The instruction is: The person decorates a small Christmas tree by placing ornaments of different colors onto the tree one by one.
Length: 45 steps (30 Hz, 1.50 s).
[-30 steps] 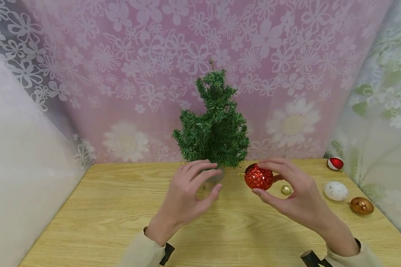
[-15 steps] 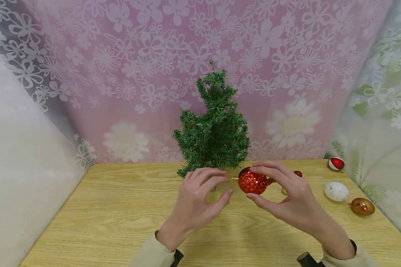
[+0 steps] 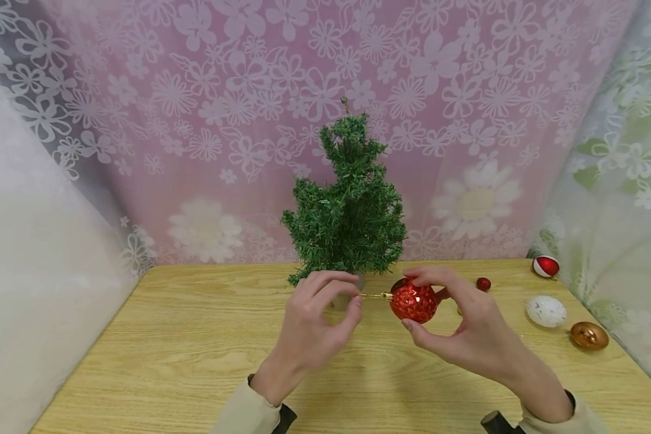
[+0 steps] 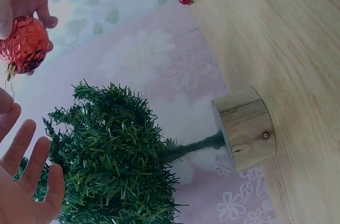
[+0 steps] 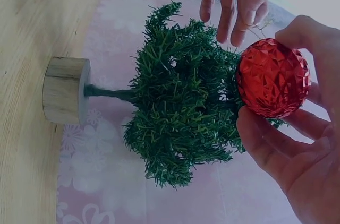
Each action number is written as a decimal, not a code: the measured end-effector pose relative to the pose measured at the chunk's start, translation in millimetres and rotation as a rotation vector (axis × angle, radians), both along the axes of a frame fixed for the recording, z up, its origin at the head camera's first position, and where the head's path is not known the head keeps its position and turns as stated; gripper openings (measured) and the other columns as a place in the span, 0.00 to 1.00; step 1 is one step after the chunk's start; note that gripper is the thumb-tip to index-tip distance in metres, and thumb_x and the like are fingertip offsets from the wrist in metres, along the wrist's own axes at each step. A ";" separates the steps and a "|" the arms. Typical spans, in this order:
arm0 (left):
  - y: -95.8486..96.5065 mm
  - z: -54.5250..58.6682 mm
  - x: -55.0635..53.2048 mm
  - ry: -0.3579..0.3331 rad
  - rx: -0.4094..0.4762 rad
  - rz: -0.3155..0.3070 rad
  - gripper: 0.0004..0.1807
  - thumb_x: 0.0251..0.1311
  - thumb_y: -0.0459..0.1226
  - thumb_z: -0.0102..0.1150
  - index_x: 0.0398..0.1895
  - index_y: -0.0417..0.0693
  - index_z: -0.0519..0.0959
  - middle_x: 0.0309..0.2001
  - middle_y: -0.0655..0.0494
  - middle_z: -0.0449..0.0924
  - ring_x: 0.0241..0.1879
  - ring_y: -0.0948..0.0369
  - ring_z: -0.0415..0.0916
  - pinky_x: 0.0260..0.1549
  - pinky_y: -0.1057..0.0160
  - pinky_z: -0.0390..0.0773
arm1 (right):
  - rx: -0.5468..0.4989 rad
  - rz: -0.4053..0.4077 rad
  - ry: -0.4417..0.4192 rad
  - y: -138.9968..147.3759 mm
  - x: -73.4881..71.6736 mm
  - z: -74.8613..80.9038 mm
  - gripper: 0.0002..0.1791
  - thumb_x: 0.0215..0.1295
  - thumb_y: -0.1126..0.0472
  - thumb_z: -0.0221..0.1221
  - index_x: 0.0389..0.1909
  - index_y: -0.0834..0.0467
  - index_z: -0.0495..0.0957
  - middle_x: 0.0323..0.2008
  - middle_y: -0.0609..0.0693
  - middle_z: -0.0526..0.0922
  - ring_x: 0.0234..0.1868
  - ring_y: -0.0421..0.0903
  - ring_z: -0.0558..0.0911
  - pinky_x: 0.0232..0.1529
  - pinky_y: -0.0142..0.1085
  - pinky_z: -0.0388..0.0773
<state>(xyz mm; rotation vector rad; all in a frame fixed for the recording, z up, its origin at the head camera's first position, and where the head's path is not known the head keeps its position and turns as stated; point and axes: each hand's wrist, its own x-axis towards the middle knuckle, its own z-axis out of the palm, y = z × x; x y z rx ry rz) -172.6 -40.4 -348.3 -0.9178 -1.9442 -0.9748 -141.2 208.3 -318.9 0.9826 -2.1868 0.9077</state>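
My right hand [image 3: 466, 319] holds a shiny red faceted Christmas bauble [image 3: 414, 301] between thumb and fingers, above the table. From its gold cap a thin gold hanging loop [image 3: 373, 296] stretches leftward. My left hand [image 3: 317, 319] pinches the far end of that loop between thumb and index finger; in the left wrist view its other fingers [image 4: 37, 163] are spread apart. Just behind both hands stands a small artificial Christmas tree [image 3: 349, 205]. Its round wooden base [image 4: 244, 128] shows whole in the left wrist view and is partly covered by my left hand in the head view.
On the table's right lie a red-and-white bauble [image 3: 545, 266], a speckled white one [image 3: 546, 311], a copper one [image 3: 589, 336] and a small red one [image 3: 483, 284]. A small gold ball is mostly hidden behind my right hand. A pink flowered cloth [image 3: 239, 150] hangs behind the table [image 3: 168, 349].
My left hand has moved to the loop, pinched it and drawn it out straight leftward. The bauble has shifted left and slightly down in my right hand's grip since a second ago.
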 end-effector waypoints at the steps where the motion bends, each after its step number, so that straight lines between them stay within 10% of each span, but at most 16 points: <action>1: 0.0 0.1 0.3 -0.007 0.005 -0.003 0.02 0.63 0.36 0.64 0.35 0.52 0.85 0.47 0.59 0.87 0.49 0.61 0.82 0.50 0.61 0.79 | -0.001 0.000 -0.016 0.0 0.3 -0.3 0.27 0.54 0.61 0.74 0.55 0.59 0.76 0.58 0.53 0.83 0.51 0.34 0.82 0.41 0.22 0.80; 12: 0.7 1.5 0.6 0.020 0.028 -0.009 0.02 0.64 0.36 0.63 0.34 0.51 0.85 0.46 0.58 0.87 0.47 0.61 0.82 0.48 0.60 0.79 | 0.029 -0.008 0.010 -7.7 -2.0 -5.2 0.30 0.45 0.72 0.69 0.54 0.51 0.81 0.51 0.50 0.81 0.45 0.39 0.82 0.38 0.24 0.83; 25: 3.9 -2.5 1.1 0.051 -0.022 -0.027 0.02 0.63 0.36 0.63 0.33 0.53 0.83 0.48 0.57 0.86 0.46 0.62 0.82 0.45 0.61 0.78 | -0.016 0.099 -0.039 -19.5 -5.6 -15.0 0.19 0.52 0.77 0.64 0.39 0.51 0.77 0.36 0.43 0.81 0.31 0.32 0.77 0.29 0.21 0.76; 45: 3.8 -1.5 -0.6 0.027 -0.057 -0.046 0.02 0.66 0.37 0.61 0.35 0.53 0.82 0.49 0.58 0.86 0.44 0.64 0.81 0.41 0.65 0.74 | 0.011 0.047 0.071 -28.2 -12.6 -19.6 0.18 0.59 0.75 0.67 0.44 0.50 0.83 0.34 0.44 0.85 0.27 0.30 0.76 0.28 0.19 0.72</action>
